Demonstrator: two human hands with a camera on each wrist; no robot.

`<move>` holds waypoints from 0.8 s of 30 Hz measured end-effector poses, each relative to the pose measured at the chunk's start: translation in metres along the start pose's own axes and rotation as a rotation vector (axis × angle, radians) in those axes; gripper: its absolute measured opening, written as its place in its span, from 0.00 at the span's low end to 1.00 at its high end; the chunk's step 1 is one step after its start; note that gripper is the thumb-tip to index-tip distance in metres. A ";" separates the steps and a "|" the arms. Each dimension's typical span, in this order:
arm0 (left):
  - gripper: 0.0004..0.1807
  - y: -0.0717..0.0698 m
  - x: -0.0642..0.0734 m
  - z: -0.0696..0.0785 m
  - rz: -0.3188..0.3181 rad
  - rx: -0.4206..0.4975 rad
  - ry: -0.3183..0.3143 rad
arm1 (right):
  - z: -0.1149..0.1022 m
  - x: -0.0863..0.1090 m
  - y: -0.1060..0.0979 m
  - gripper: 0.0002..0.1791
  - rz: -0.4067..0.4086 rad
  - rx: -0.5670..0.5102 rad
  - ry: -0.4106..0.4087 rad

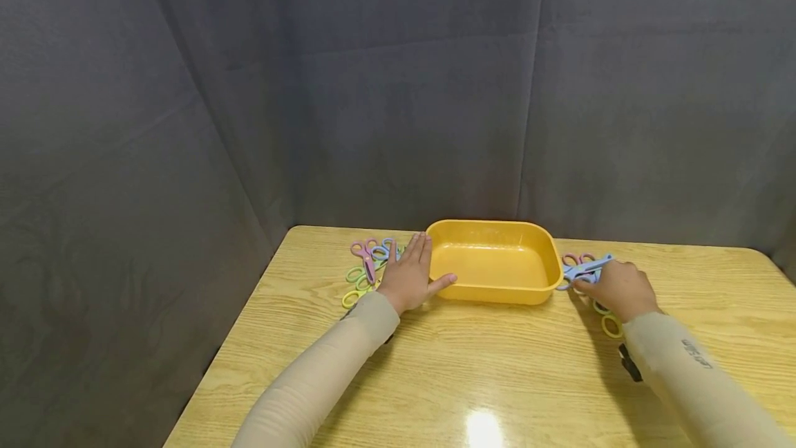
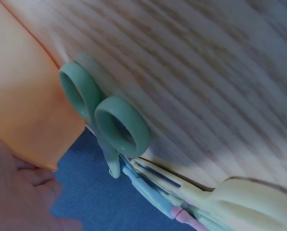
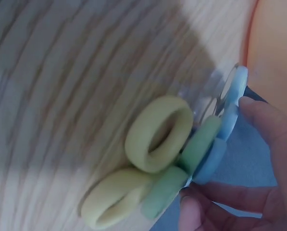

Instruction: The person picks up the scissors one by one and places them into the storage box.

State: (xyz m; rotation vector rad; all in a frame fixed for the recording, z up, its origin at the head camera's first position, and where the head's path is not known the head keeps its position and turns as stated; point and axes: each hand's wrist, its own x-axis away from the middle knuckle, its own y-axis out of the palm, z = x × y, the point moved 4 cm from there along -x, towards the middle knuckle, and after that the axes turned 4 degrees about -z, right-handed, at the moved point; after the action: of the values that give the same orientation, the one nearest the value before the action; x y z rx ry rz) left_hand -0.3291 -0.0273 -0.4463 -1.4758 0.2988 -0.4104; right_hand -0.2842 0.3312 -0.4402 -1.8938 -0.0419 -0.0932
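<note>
My left hand (image 1: pixel 407 282) lies with fingers straight and thumb spread against the left side of a yellow plastic basin (image 1: pixel 494 294). Just left of that hand is a pile of children's scissors, with a pink pair (image 1: pixel 368 267) on top and yellow handles (image 1: pixel 351 299) in front. Green scissors handles (image 2: pixel 124 127) show beside the basin's wall in the left wrist view. At the basin's right side, my right hand (image 1: pixel 624 290) pinches blue scissors (image 1: pixel 584 268) between thumb and fingers. Under and beside them lie green handles (image 3: pixel 165 190) and yellow handles (image 3: pixel 158 134) of other scissors.
The wooden table (image 1: pixel 472 365) has its back edge close behind the basin. A dark grey cloth (image 1: pixel 404 123) hangs behind and along the left side. The basin stands between the two scissors piles.
</note>
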 end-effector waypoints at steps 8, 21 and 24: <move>0.55 0.001 -0.001 -0.001 0.004 0.003 -0.004 | -0.005 -0.001 0.001 0.25 0.011 -0.005 0.013; 0.55 0.002 -0.001 -0.001 0.038 0.027 0.001 | 0.000 -0.005 0.001 0.25 0.019 -0.025 0.042; 0.56 0.006 -0.002 -0.002 0.037 0.022 -0.005 | 0.001 -0.004 0.002 0.25 -0.005 -0.015 0.063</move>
State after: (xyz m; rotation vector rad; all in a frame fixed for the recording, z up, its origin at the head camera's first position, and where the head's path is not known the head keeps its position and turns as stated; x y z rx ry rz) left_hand -0.3313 -0.0281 -0.4521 -1.4474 0.3166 -0.3788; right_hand -0.2883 0.3312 -0.4427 -1.9047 -0.0030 -0.1571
